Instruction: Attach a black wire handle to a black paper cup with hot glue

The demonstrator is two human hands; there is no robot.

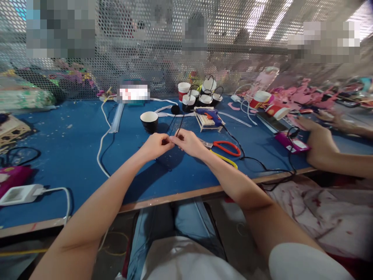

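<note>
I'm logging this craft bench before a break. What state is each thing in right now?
left hand: fingers pinched on the black wire
right hand: fingers pinched on the same wire
black wire: held between both hands, end sticking up
black cup: upright, open, on the blue table
glue gun: resting on a stick rack, corded
scissors: lying flat, closed
red cup: tipped on its side

Bare blue table (pixel 72 128) is lying open at centre left; scissors (pixel 225 149), a black cup (pixel 149 121) and a co-worker's arm (pixel 326 151) are crowding the right.
</note>
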